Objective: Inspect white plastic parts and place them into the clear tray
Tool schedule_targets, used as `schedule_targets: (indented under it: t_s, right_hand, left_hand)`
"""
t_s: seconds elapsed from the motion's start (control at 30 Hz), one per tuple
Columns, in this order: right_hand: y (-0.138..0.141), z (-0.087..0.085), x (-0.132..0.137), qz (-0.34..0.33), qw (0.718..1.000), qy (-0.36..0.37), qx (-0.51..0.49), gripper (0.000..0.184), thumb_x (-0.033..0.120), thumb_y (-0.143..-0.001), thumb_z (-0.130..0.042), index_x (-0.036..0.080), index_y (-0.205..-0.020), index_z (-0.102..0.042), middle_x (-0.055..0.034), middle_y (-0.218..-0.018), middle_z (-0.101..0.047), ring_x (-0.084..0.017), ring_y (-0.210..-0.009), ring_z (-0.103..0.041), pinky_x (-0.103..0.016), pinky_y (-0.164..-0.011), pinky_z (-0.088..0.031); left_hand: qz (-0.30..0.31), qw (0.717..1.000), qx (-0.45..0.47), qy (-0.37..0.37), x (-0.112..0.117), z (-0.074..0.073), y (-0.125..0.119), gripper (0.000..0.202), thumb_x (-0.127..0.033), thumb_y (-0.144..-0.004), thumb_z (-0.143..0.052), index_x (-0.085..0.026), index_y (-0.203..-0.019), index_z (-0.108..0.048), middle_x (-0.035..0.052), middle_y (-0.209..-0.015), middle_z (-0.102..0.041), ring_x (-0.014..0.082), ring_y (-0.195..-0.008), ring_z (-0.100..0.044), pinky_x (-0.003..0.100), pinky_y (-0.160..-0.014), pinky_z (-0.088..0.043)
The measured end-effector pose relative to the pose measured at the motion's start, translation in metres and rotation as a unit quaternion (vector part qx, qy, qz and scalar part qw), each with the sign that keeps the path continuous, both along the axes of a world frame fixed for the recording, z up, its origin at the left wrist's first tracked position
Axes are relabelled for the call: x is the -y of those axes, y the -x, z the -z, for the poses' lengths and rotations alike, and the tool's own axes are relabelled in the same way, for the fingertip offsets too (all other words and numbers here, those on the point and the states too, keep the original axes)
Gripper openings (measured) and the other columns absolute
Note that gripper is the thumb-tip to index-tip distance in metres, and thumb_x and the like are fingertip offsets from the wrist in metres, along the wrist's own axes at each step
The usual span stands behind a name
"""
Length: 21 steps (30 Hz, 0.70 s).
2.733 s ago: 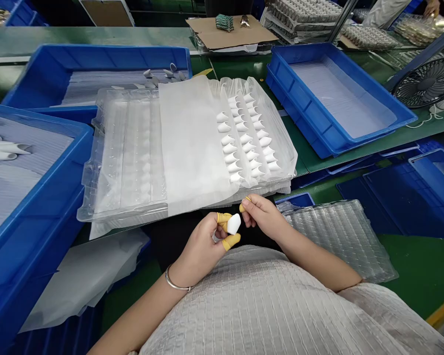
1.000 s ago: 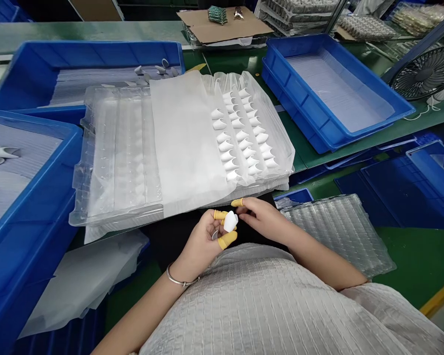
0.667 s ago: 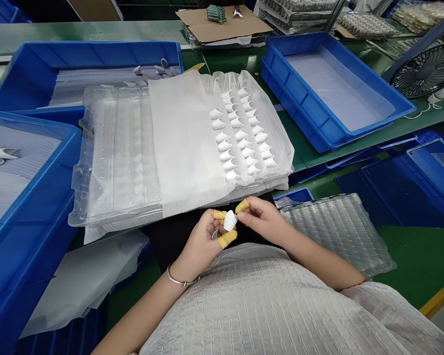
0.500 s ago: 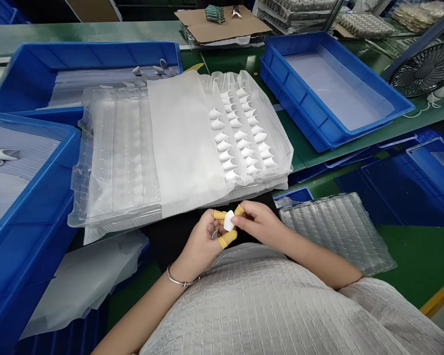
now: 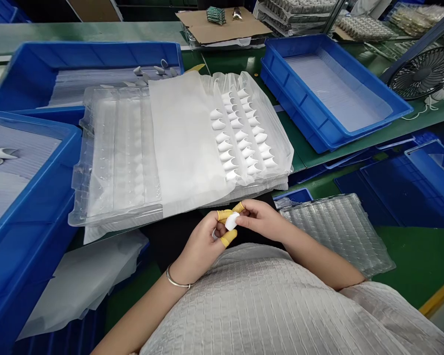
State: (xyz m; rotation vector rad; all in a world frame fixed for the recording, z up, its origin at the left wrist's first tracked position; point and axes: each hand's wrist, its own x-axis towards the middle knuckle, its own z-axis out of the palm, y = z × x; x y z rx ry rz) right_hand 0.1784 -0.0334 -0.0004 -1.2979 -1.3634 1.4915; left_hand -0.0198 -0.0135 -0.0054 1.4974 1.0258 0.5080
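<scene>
In front of my waist, a small white smooth part (image 5: 231,221) sits between both hands. My right hand (image 5: 258,217) pinches its right side with thumb and forefinger. My left hand (image 5: 210,235) is curled at its left, yellow finger cots on its thumb and forefinger, the fingertips at the part's edge. Another yellow cot shows on my right forefinger. Beyond the hands lies a clear plastic tray (image 5: 113,148), partly covered by a white sheet (image 5: 188,143). On its right side, several white slant-ended tubes (image 5: 240,135) stand in rows.
Blue bins (image 5: 29,182) stand on the left and at the back left (image 5: 99,54). A stacked blue bin (image 5: 299,98) stands at the right, near a black fan (image 5: 424,71). An embossed clear tray (image 5: 340,231) lies by my right forearm.
The white part has turned in my fingers and shifted slightly right, showing a different side. Both hands stay close together at nearly the same place.
</scene>
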Motion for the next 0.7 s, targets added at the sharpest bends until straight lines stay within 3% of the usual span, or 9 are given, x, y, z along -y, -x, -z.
schedule_targets:
  t_s: [0.13,0.27,0.43,0.6,0.7]
  right_hand:
    - [-0.0002,-0.0015,-0.0009,0.006,0.999,0.0,-0.033,0.022,0.031,-0.082,-0.073,0.017,-0.097,-0.065,-0.0017,-0.087,-0.061,-0.015,-0.076,-0.056,-0.026,-0.064,-0.044]
    - [-0.0023,-0.0003,0.0007,0.006,0.996,-0.083,0.01,0.025,0.025,-0.082,-0.073,0.02,-0.105,-0.064,-0.0035,-0.095,-0.06,-0.017,-0.084,-0.057,-0.026,-0.065,-0.046]
    - [-0.0037,-0.0007,0.0038,-0.005,0.98,-0.17,0.102,0.021,0.021,-0.086,-0.069,0.021,-0.106,-0.064,-0.0029,-0.092,-0.058,-0.016,-0.08,-0.054,-0.028,-0.067,-0.047]
    - [-0.0018,-0.0004,0.0056,-0.043,0.996,-0.08,0.024,0.043,0.016,-0.084,-0.066,0.021,-0.124,-0.054,-0.0054,-0.105,-0.057,-0.017,-0.091,-0.056,-0.028,-0.07,-0.05]
    - [0.0047,-0.0011,0.0061,-0.035,0.999,-0.041,0.005,0.04,0.028,-0.084,-0.069,0.02,-0.121,-0.055,-0.0051,-0.102,-0.059,-0.018,-0.09,-0.057,-0.028,-0.069,-0.049]
  left_hand:
    - [-0.047,0.998,0.025,0.016,-0.0014,-0.0032,-0.0002,0.032,-0.022,-0.08,-0.064,-0.02,-0.11,-0.056,-0.002,-0.082,-0.056,0.0115,-0.069,-0.051,0.026,-0.065,-0.044]
    - [-0.06,0.996,0.043,0.041,-0.0025,-0.0067,-0.0006,0.024,-0.024,-0.078,-0.066,-0.019,-0.099,-0.056,-0.0032,-0.075,-0.055,0.0103,-0.065,-0.051,0.024,-0.061,-0.044]
    - [-0.047,0.998,0.033,-0.003,-0.0026,-0.0034,0.002,0.02,-0.029,-0.08,-0.068,-0.019,-0.094,-0.058,-0.0031,-0.074,-0.056,0.0109,-0.066,-0.052,0.024,-0.061,-0.044]
    - [-0.029,0.991,-0.029,-0.127,-0.0038,-0.0009,0.0053,0.013,-0.029,-0.085,-0.065,-0.02,-0.092,-0.061,-0.0026,-0.075,-0.057,0.0115,-0.065,-0.053,0.025,-0.061,-0.044]
    - [-0.006,0.978,-0.068,-0.196,-0.0047,-0.0008,0.0057,0.012,-0.029,-0.087,-0.064,-0.018,-0.09,-0.06,-0.0018,-0.074,-0.057,0.0128,-0.065,-0.053,0.026,-0.061,-0.044]
